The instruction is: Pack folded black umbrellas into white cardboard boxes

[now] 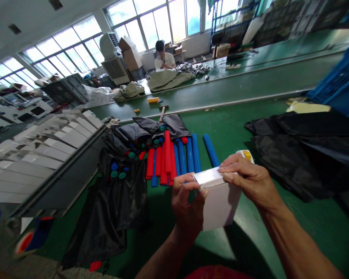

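A white cardboard box (219, 207) is held up in front of me over the green table, its narrow flap end facing up. My left hand (187, 199) grips the left edge of that end between thumb and fingers. My right hand (251, 180) has its fingers on top of the flap and its thumb at the front edge, closed on the right side. Just behind the right hand shows a white and yellow object (246, 155), partly hidden. Beyond the box lie red ribbed rods (168, 155) and blue ribbed rods (211, 150).
Black fabric bags (104, 209) with rod ends showing lie to the left, beside a grey crate (64, 184) of white boxes (61, 139). Black cloth (296, 151) and a blue crate (340, 83) are on the right. Another person (164, 60) sits across the tables.
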`<state>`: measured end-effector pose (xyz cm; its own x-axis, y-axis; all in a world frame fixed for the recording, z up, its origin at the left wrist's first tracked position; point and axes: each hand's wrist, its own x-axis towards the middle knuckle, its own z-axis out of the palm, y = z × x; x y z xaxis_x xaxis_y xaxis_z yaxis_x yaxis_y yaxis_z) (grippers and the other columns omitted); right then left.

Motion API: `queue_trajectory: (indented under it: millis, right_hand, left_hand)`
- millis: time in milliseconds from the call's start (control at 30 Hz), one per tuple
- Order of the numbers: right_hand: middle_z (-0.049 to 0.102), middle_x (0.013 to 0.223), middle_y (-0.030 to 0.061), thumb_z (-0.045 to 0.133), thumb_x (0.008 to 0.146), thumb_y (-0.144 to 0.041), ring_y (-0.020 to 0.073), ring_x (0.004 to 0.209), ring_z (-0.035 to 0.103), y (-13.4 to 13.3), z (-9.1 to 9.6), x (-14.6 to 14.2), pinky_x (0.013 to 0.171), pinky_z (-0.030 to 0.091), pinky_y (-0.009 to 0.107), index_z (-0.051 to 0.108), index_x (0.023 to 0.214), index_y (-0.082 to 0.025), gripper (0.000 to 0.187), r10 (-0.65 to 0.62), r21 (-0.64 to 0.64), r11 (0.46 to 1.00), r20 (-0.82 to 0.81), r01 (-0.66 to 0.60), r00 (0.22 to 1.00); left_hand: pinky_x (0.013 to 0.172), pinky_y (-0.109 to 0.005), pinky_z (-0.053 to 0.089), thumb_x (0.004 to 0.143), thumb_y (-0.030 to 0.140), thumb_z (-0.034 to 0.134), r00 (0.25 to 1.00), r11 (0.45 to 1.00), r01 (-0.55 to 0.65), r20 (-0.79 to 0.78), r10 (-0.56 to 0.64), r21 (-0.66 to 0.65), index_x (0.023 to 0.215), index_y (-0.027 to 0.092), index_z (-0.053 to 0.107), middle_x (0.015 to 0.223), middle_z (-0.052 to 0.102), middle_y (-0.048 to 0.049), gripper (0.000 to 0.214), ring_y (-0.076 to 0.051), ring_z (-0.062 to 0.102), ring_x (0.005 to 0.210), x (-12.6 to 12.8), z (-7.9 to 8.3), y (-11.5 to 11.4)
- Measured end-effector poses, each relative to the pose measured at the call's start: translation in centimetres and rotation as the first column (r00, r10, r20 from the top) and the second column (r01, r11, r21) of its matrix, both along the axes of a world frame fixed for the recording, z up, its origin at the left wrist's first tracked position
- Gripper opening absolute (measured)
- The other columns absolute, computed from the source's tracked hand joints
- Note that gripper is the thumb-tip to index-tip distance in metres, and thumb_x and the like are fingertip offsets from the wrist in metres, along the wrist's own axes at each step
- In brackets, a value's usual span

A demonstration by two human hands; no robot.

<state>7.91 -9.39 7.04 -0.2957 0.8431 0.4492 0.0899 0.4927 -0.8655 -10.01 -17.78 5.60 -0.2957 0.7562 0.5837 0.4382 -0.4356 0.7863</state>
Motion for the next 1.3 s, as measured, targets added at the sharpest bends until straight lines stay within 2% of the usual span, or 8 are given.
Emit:
queue_trajectory:
  millis: [267,400,500,600,733,833,1167,1300]
  right_hand:
    - [0.063,0.090,0.0050,0.070,0.082,-0.028,0.0200,0.088,0.059,-0.1,-0.8,-0.8,0.074,0.052,0.033,0.076,0.090,-0.030,0.011,0.026,0.071,0.997,-0.019,-0.024,0.999]
    - [0.062,0.086,0.0040,0.072,0.080,-0.025,0.0198,0.086,0.057,-0.1,-1.2,-1.0,0.072,0.050,0.034,0.075,0.085,-0.029,0.008,-0.030,0.107,0.994,-0.033,0.033,0.999]
    - [0.062,0.084,0.0035,0.071,0.080,-0.023,0.0196,0.085,0.057,0.0,-1.2,-1.0,0.073,0.048,0.034,0.075,0.085,-0.029,0.008,-0.014,0.137,0.990,-0.026,0.018,1.000]
    - [0.062,0.084,0.0036,0.071,0.080,-0.023,0.0198,0.085,0.056,0.1,-1.1,-0.9,0.072,0.048,0.034,0.075,0.085,-0.029,0.009,0.001,0.168,0.986,-0.025,0.003,1.000]
    - [0.062,0.085,0.0044,0.073,0.078,-0.026,0.0205,0.084,0.056,0.0,-0.9,-0.9,0.070,0.048,0.035,0.075,0.085,-0.029,0.008,-0.015,0.184,0.983,-0.016,0.017,1.000]
    - [0.062,0.083,0.0041,0.075,0.076,-0.029,0.0208,0.083,0.057,-0.1,-0.8,-0.9,0.071,0.049,0.036,0.075,0.084,-0.029,0.008,-0.024,0.221,0.975,0.001,0.023,1.000]
    - [0.064,0.081,0.0027,0.078,0.072,-0.027,0.0214,0.080,0.058,-0.5,-1.2,-1.0,0.076,0.047,0.041,0.073,0.086,-0.029,0.015,-0.061,0.338,0.941,0.062,0.037,0.996]
    - [0.065,0.082,0.0023,0.076,0.074,-0.022,0.0214,0.081,0.058,-0.6,-1.2,-1.1,0.076,0.046,0.041,0.072,0.089,-0.028,0.017,-0.121,0.396,0.914,0.068,0.085,0.990]
  left_hand:
    - [0.087,-0.037,0.054,0.085,0.022,0.063,0.999,0.999,-0.032,-0.008,0.032,0.032,0.088,0.019,0.057,0.098,0.051,-0.0045,0.007,-0.018,0.059,0.098,-1.0,-1.2,0.3]
    - [0.090,-0.039,0.053,0.085,0.019,0.061,1.000,0.999,-0.010,-0.016,0.011,0.051,0.092,0.020,0.056,0.099,0.051,-0.0048,0.009,-0.019,0.058,0.101,-1.0,-1.6,0.2]
    - [0.093,-0.041,0.052,0.084,0.017,0.061,1.000,0.999,-0.002,-0.018,0.003,0.054,0.094,0.020,0.055,0.101,0.051,-0.0051,0.012,-0.019,0.058,0.103,-0.9,-2.0,0.2]
    - [0.090,-0.040,0.054,0.085,0.019,0.060,1.000,0.998,-0.012,0.011,0.011,0.058,0.105,0.020,0.052,0.107,0.052,-0.0078,0.022,-0.021,0.058,0.105,-1.0,-2.2,0.2]
    - [0.093,-0.041,0.053,0.088,0.015,0.055,0.970,0.995,-0.016,-0.238,0.039,0.094,0.120,0.019,0.054,0.119,0.054,-0.0129,0.033,-0.023,0.057,0.112,-1.4,-1.7,0.1]
    - [0.095,-0.045,0.052,0.088,0.011,0.052,0.944,0.988,0.046,-0.331,0.005,0.145,0.116,0.019,0.057,0.118,0.060,-0.0124,0.029,-0.023,0.057,0.112,-1.8,-1.3,0.2]
    - [0.091,-0.046,0.052,0.088,0.015,0.051,0.962,0.973,0.105,-0.268,-0.047,0.206,0.107,0.020,0.057,0.103,0.065,-0.0088,0.021,-0.022,0.061,0.104,-2.2,-2.2,0.9]
    - [0.091,-0.047,0.051,0.086,0.011,0.053,0.951,0.956,0.161,-0.296,-0.084,0.245,0.106,0.019,0.056,0.100,0.064,-0.0078,0.022,-0.021,0.062,0.099,-2.5,-1.8,1.6]
